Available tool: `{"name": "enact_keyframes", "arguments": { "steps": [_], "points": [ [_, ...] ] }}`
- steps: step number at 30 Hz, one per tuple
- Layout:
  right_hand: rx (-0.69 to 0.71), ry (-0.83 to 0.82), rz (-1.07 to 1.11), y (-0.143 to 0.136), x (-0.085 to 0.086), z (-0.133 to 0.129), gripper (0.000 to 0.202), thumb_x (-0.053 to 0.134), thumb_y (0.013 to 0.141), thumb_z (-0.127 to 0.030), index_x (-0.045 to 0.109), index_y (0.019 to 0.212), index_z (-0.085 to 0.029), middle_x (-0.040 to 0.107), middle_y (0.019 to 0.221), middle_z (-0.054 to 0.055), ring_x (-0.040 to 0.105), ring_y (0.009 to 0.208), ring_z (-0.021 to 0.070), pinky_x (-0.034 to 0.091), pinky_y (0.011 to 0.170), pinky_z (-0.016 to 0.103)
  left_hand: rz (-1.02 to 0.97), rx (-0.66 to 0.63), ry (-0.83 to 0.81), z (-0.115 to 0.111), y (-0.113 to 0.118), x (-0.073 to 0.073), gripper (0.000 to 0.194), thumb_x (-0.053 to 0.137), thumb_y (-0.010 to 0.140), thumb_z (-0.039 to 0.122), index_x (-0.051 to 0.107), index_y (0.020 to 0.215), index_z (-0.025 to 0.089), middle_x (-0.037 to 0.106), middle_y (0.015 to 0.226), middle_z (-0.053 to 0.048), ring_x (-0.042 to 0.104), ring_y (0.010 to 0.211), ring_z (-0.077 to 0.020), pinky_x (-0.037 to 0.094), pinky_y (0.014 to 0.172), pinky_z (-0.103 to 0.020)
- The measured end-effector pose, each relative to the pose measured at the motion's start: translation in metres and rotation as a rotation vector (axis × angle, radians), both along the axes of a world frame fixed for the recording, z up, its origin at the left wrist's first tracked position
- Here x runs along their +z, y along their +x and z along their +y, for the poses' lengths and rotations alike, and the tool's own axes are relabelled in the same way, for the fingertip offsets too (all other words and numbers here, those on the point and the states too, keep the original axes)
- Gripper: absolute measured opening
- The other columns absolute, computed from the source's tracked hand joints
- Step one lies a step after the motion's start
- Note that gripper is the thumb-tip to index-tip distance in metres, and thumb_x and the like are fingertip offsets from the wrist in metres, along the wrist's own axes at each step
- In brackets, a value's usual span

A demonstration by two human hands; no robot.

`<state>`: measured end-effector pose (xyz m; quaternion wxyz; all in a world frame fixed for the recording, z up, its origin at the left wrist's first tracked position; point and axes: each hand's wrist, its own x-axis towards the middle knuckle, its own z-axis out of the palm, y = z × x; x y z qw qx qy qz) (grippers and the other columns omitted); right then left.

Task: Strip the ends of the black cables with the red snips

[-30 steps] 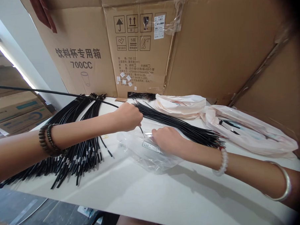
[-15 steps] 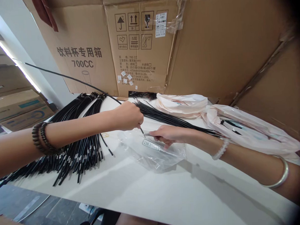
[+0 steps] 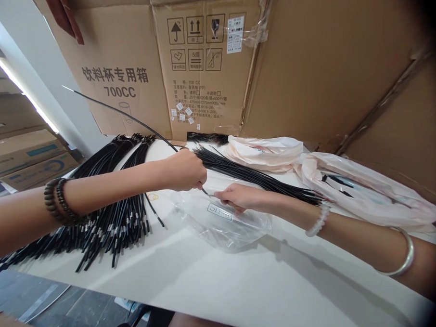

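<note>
My left hand [image 3: 187,168] is closed around a thin black cable [image 3: 129,117]. One length of it rises to the upper left and ends in a thin pale tip; a short end pokes out below my fist. My right hand [image 3: 241,197] pinches a small silvery piece [image 3: 211,195] at that lower end, too small to name. Under my right hand lies a clear plastic bag [image 3: 228,235] with a printed green frame. Left of it, partly behind my left forearm, are bundles of black cables [image 3: 116,230] with pale labels or sleeves near their ends.
Another bundle of black cables [image 3: 254,174] runs across the white table [image 3: 223,284] behind my right hand. Whitish plastic bags [image 3: 371,190] lie at the back right. A large cardboard box [image 3: 308,73] stands along the back, and more boxes [image 3: 30,155] are at the left.
The cable's upper tip has swung right and slightly down. My right hand has shifted a little, its fingers more curled; my left hand stays closed on the cable.
</note>
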<state>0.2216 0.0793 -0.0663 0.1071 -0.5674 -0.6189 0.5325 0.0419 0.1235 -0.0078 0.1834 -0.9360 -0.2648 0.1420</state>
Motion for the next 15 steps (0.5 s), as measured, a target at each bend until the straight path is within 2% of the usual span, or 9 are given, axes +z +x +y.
{"name": "enact_keyframes", "arguments": {
  "steps": [5,9,13,15],
  "points": [
    [0.012,0.102,-0.068,0.0,-0.006,0.001,0.045,0.051,0.093,-0.037,0.031,0.056,-0.021,0.026,0.053,-0.006,0.029,0.049,0.0089,0.045,0.05,0.021,-0.021,0.0,0.0,-0.001,-0.002,0.001,0.019,0.059,0.085,0.018,0.076,0.08,0.022,0.072,0.071,-0.004,0.047,0.057,-0.0117,0.017,0.058,-0.027],
    [0.009,0.181,-0.183,-0.001,-0.014,0.005,0.043,0.045,0.095,-0.037,0.029,0.058,-0.021,0.027,0.054,-0.006,0.035,0.046,0.0092,0.039,0.046,0.022,-0.051,-0.009,0.012,-0.003,-0.003,0.0,0.017,0.06,0.084,0.016,0.076,0.079,0.021,0.07,0.068,-0.002,0.034,0.051,-0.0091,0.015,0.059,-0.025],
    [0.046,0.239,-0.328,0.0,-0.012,0.003,0.042,0.042,0.096,-0.038,0.033,0.059,-0.021,0.035,0.053,-0.004,0.044,0.045,0.0108,0.035,0.048,0.024,-0.084,-0.013,0.051,-0.004,-0.005,-0.004,0.015,0.063,0.085,0.02,0.075,0.075,0.019,0.068,0.064,0.0,0.022,0.049,-0.0086,0.014,0.059,-0.025],
    [0.082,0.277,-0.421,0.003,-0.007,-0.001,0.041,0.049,0.092,-0.038,0.038,0.056,-0.02,0.042,0.053,-0.002,0.048,0.048,0.0128,0.032,0.051,0.025,-0.111,-0.006,0.093,-0.005,-0.007,-0.005,0.016,0.064,0.085,0.022,0.074,0.073,0.019,0.067,0.062,0.0,0.02,0.049,-0.0088,0.014,0.059,-0.026]
  ]
}}
